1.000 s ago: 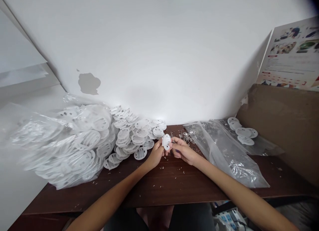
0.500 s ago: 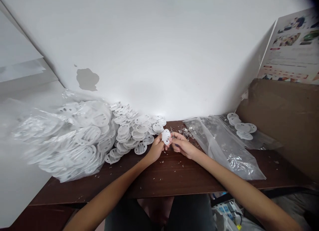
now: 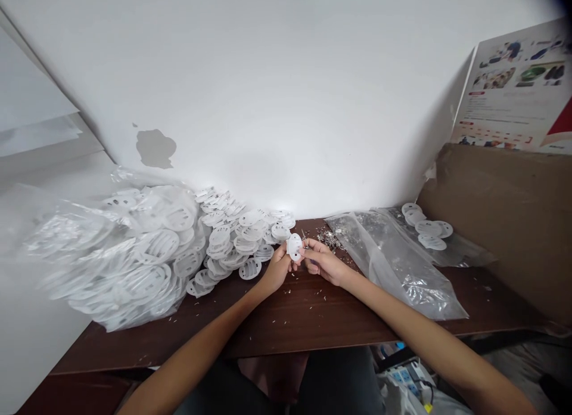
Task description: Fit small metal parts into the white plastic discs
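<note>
Above the dark wooden tabletop, my left hand is closed on the edge of a round white plastic disc with small slots, tilted up toward me. My right hand is closed at the disc's right side, its thumb touching the face. A thin metal tool rises from among the right fingers; its kind is too small to make out. Just behind that hand lies a heap of tiny silvery metal pieces. Several like discs are piled left of my hands.
A clear bag full of discs bulges at the left. On the right lies a flat plastic bag, with several discs behind it. A cardboard panel bounds the right side; a white wall stands behind. Tiny scraps dot the tabletop.
The view has shifted slightly, so most things sit a little farther left. Both hands keep their hold around the disc, with little other visible movement.
</note>
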A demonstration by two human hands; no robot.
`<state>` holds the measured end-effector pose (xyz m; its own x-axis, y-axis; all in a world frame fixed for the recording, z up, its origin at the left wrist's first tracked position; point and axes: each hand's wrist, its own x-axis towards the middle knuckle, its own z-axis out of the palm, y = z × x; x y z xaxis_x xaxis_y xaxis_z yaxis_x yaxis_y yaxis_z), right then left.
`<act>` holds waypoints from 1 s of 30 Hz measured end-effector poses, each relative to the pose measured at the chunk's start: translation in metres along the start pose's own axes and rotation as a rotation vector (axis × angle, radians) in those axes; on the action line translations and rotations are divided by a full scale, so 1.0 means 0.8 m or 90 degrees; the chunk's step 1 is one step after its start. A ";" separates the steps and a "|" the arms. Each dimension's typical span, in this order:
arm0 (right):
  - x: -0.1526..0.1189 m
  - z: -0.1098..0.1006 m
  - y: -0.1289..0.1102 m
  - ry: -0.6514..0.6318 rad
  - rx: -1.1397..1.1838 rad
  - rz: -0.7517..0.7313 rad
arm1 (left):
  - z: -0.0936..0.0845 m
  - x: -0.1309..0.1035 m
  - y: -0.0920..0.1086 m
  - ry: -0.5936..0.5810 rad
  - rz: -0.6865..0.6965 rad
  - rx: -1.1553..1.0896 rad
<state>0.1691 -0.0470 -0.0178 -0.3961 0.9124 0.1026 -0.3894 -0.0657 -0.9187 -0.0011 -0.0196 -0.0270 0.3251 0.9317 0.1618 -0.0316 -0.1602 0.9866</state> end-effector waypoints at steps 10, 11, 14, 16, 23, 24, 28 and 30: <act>0.001 -0.001 0.002 0.006 0.004 0.004 | 0.001 -0.002 0.005 -0.004 0.004 -0.007; 0.001 -0.002 0.002 0.005 0.003 0.004 | 0.001 -0.002 0.006 -0.005 0.003 -0.008; 0.000 -0.002 0.000 0.001 -0.004 0.001 | 0.001 -0.003 0.007 -0.002 -0.006 -0.012; 0.000 -0.002 -0.001 0.003 -0.006 0.002 | 0.000 -0.002 0.005 -0.004 -0.009 -0.015; -0.002 -0.004 -0.002 0.014 -0.022 0.006 | 0.001 0.003 -0.003 -0.018 -0.008 -0.038; -0.002 -0.005 -0.003 0.015 -0.026 0.005 | 0.002 0.004 -0.003 -0.019 -0.008 -0.043; -0.006 -0.006 -0.007 0.032 -0.043 0.016 | 0.007 0.006 -0.004 -0.034 0.006 -0.054; -0.009 -0.006 -0.010 0.044 -0.061 0.018 | 0.009 0.007 -0.006 -0.041 0.019 -0.055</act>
<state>0.1788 -0.0508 -0.0132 -0.3464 0.9366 0.0520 -0.2955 -0.0563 -0.9537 0.0076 -0.0157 -0.0313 0.3831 0.9034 0.1927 -0.1227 -0.1570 0.9799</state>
